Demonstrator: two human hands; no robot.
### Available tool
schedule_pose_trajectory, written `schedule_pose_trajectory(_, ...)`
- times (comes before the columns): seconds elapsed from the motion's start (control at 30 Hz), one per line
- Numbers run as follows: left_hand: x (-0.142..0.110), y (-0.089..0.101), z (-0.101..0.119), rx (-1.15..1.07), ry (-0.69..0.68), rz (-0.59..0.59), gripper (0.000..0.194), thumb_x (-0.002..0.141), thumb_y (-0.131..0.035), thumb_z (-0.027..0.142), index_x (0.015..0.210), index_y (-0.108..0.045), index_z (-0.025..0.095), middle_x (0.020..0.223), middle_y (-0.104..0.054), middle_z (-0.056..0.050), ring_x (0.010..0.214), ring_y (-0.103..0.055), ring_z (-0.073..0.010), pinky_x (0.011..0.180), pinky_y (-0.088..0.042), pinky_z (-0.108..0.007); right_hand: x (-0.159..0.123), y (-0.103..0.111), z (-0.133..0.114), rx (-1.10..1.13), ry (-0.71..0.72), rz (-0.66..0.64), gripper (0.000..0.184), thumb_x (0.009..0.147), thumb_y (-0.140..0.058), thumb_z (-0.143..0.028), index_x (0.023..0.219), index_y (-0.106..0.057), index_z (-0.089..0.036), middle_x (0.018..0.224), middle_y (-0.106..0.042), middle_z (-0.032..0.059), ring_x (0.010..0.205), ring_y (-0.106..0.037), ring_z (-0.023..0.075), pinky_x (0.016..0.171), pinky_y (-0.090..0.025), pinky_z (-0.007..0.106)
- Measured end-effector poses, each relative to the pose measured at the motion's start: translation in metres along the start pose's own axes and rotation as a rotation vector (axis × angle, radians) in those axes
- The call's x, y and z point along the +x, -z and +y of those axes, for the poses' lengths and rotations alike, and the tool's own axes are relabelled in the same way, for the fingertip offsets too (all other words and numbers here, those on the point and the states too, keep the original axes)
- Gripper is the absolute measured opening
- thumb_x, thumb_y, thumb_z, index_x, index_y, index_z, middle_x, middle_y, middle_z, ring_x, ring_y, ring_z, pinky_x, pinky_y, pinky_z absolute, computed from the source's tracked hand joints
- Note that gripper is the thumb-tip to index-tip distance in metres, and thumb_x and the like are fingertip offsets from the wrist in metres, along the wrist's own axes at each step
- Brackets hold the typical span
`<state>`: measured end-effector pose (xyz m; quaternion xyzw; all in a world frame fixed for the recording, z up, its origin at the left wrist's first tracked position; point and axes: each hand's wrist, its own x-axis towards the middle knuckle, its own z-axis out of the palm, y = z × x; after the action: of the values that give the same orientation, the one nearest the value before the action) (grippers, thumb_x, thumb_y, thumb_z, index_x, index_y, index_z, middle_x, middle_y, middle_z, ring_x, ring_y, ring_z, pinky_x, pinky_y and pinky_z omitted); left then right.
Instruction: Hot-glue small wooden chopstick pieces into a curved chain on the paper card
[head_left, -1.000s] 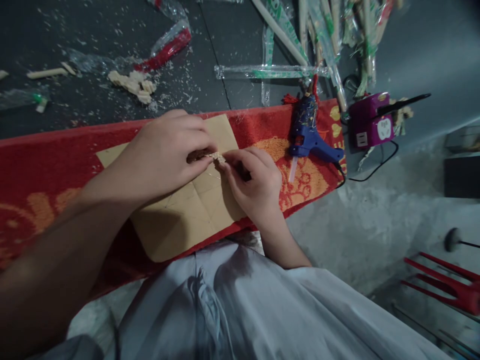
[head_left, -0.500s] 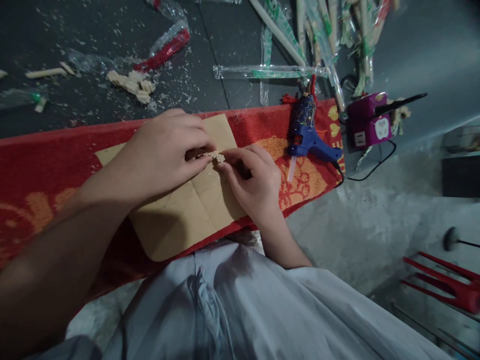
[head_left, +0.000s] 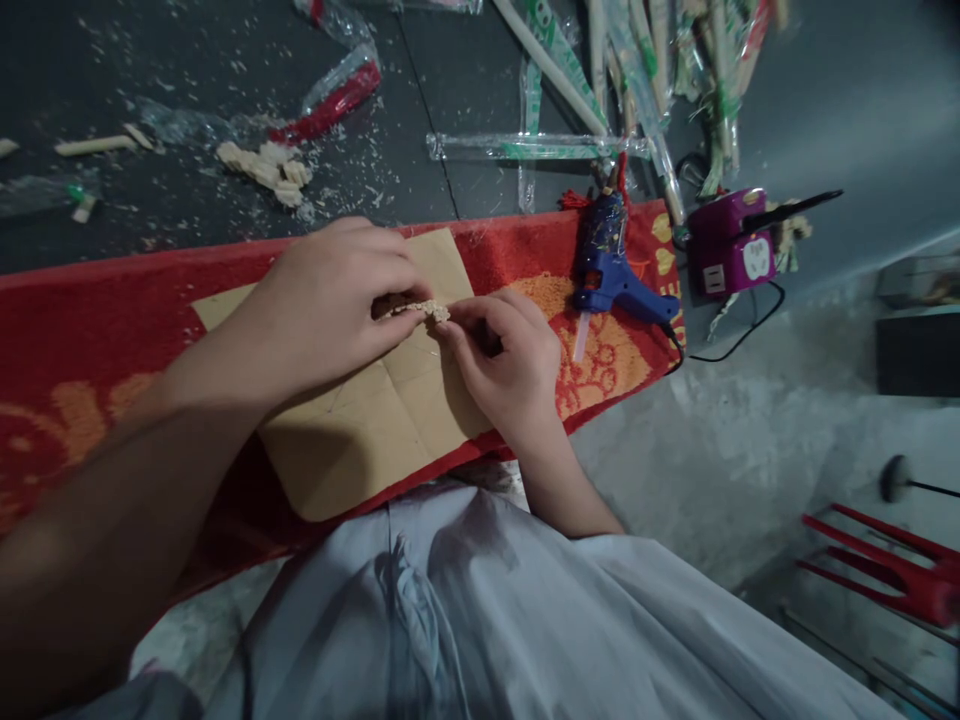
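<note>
Between my hands is a small, pale, knobbly braided-looking piece (head_left: 436, 311); its exact kind I cannot make out. My left hand (head_left: 337, 295) pinches its left part between thumb and fingers, which hide much of it. At its right end, the thumb and forefinger of my right hand (head_left: 514, 355) are closed on it. Beneath both hands lies a tan sheet of card (head_left: 405, 420) with a crease and thin glue-like strands. The card rests on a red towel (head_left: 112, 310) with orange patterns.
A blue glue gun (head_left: 611, 270) with a clear stick lies on the towel's right end. Beyond it stands a purple power socket block (head_left: 731, 245). Plastic-wrapped sticks (head_left: 652, 70) and a pile of pale pieces (head_left: 266, 172) lie on the dark table. A red stool (head_left: 892, 575) is at right.
The pale piece has turned slightly between my fingertips. Both hands keep nearly the same place and grip. The view has shifted a little.
</note>
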<state>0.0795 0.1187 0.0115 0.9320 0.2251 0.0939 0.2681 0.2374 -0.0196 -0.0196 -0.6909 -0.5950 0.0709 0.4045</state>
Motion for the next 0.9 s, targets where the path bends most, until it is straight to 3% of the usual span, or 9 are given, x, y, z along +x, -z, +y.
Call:
schedule_pose_trajectory(0.57,0.0008,0.0012,0.0029,0.009,0.011,-0.033,0.036,0.103,-0.043,0.039,0.102,-0.077,0.025,0.104,-0.075,-0.001,0.107,-0.066,-0.0218,0.105,-0.052,-0.041,0.0017,-0.0013,-0.0007,-0.032,0.049,0.009,0.022,0.105,-0.064,-0.031,0.090,-0.073,-0.019,0.081,-0.073,0.0022,0.074,-0.064,0.0142,0.070,-0.050,0.028)
schedule_pose_trajectory(0.73,-0.0001,0.0009,0.0020,0.017,-0.023,-0.018,0.035,0.103,-0.044,0.036,0.100,-0.077,0.022,0.103,-0.073,-0.002,0.107,-0.065,-0.0226,0.106,-0.053,-0.043,-0.0008,0.0004,-0.0014,-0.033,0.042,0.001,0.009,0.099,-0.070,-0.027,0.098,-0.073,-0.018,0.083,-0.072,0.0017,0.076,-0.065,0.0151,0.072,-0.052,0.028)
schedule_pose_trajectory(0.9,0.0011,0.0031,0.0054,0.029,0.006,-0.049,0.032,0.101,-0.047,0.032,0.100,-0.077,0.022,0.104,-0.073,-0.004,0.108,-0.064,-0.0247,0.107,-0.051,-0.045,-0.0017,0.0048,-0.0025,0.009,0.053,-0.030,0.012,0.101,-0.065,-0.028,0.110,-0.071,-0.021,0.085,-0.071,0.0011,0.078,-0.065,0.0157,0.073,-0.053,0.030)
